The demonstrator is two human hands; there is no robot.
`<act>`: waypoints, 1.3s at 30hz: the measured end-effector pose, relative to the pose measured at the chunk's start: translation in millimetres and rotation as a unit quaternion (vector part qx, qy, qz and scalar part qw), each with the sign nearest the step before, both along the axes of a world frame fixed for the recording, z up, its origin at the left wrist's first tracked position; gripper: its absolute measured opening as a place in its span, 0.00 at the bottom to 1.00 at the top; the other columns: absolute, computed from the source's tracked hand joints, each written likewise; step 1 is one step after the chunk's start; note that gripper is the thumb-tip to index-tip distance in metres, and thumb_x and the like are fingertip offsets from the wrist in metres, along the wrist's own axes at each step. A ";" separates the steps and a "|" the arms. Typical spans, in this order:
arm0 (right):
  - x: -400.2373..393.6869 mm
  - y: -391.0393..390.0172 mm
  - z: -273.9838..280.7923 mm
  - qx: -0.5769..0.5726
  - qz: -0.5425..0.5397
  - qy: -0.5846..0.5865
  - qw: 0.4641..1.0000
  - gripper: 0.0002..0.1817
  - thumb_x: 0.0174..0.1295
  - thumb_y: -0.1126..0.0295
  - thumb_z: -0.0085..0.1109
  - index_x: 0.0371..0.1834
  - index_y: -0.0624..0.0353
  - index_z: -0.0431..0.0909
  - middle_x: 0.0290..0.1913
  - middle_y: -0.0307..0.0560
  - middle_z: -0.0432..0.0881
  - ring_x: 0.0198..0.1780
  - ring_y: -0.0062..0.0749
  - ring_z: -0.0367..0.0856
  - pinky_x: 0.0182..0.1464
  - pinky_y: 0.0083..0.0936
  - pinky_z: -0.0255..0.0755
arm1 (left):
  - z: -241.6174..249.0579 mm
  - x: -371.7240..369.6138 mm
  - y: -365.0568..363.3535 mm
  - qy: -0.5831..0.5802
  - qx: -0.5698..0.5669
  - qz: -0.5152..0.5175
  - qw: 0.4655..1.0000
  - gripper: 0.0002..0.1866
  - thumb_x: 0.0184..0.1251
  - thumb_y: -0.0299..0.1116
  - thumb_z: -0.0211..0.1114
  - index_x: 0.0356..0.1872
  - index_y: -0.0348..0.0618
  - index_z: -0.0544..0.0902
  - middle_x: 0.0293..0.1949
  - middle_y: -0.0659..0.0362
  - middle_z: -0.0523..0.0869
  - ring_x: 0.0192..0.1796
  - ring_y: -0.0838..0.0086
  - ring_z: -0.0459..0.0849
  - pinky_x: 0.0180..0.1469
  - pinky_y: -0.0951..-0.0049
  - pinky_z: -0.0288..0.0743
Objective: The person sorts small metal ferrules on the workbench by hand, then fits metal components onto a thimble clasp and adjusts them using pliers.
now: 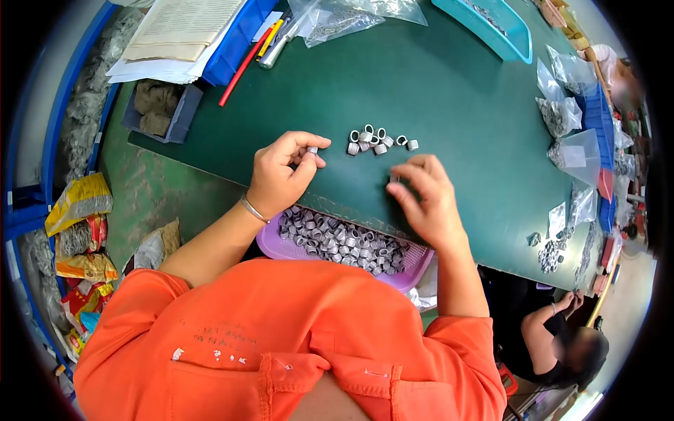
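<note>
Fingers (307, 137) of the left hand (275, 172) curled, thumb and forefinger nearly closed on a small grey ring (312, 149), its far side hidden by skin. Right hand (430, 203) held lower over the table edge, thumb and fingertips drawn together on a second ring (394, 179), mostly covered, the other fingers bent loosely. Between the hands and a little beyond, a loose cluster of rings (380, 149): short open cylinders, dull grey, metallic-looking, some showing round mouths, others their curved sides; a couple sit slightly off to the right. Beneath them, a smooth dark-green tabletop (463, 105), front edge scuffed and pale. Below that edge, near the torso, a purple plastic basket (420, 275), perforated wall, heaped with like rings. Plain metal bangle (253, 210) at the left wrist; matt orange shirt (281, 316). Farther left, a slim red pen (239, 77), limp printed papers (184, 29) and a grey bin (184, 116) of crumpled brown cloth. Far side: a glossy turquoise basket (518, 38) beside clear, creased plastic bags (333, 21). Lower right, a person in black (544, 333), bare arms bent at the table.
</note>
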State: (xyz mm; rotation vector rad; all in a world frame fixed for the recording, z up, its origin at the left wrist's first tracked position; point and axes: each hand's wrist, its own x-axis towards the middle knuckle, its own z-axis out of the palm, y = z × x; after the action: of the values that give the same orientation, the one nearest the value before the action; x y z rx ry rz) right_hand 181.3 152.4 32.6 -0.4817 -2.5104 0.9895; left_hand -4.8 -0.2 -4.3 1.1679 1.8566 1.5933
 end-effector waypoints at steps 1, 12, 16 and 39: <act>-1.5 5.3 -0.4 -0.016 -0.029 0.013 0.999 0.08 0.52 0.78 0.61 0.36 0.63 0.78 0.37 0.52 0.73 0.37 0.43 0.74 0.39 0.31 0.71 | 0.7 0.3 0.0 -0.004 -0.004 0.002 1.000 0.09 0.61 0.16 0.50 0.40 0.32 0.76 0.40 0.55 0.84 0.35 0.79 0.83 0.36 0.83 0.76; -4.2 18.3 -11.7 -0.278 -0.157 0.055 0.946 0.14 0.49 0.85 0.57 0.40 0.63 0.79 0.39 0.40 0.75 0.34 0.21 0.75 0.39 0.17 0.71 | -0.1 0.2 -1.4 -0.017 0.007 0.005 1.000 0.09 0.61 0.16 0.50 0.40 0.32 0.76 0.40 0.55 0.84 0.34 0.79 0.83 0.35 0.83 0.76; 10.7 14.4 -9.8 -0.415 -0.145 0.082 0.894 0.14 0.53 0.86 0.55 0.44 0.66 0.78 0.43 0.42 0.78 0.38 0.23 0.77 0.44 0.17 0.72 | 0.5 -0.3 -0.5 -0.007 0.003 0.005 1.000 0.09 0.61 0.16 0.50 0.40 0.32 0.76 0.41 0.55 0.84 0.34 0.79 0.83 0.35 0.84 0.76; 20.1 12.4 -9.9 -0.679 -0.070 0.155 0.714 0.09 0.60 0.79 0.53 0.42 0.71 0.76 0.42 0.60 0.81 0.39 0.34 0.83 0.42 0.23 0.79 | 1.4 -0.4 -1.4 -0.007 -0.001 -0.003 1.000 0.09 0.62 0.16 0.50 0.41 0.32 0.75 0.42 0.53 0.84 0.35 0.79 0.83 0.35 0.84 0.76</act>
State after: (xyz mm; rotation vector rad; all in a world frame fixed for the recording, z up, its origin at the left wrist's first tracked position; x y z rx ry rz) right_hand 201.4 164.8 22.8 -0.7486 -1.0072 2.4587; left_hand -5.2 -1.6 -2.9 1.1578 1.8439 1.5931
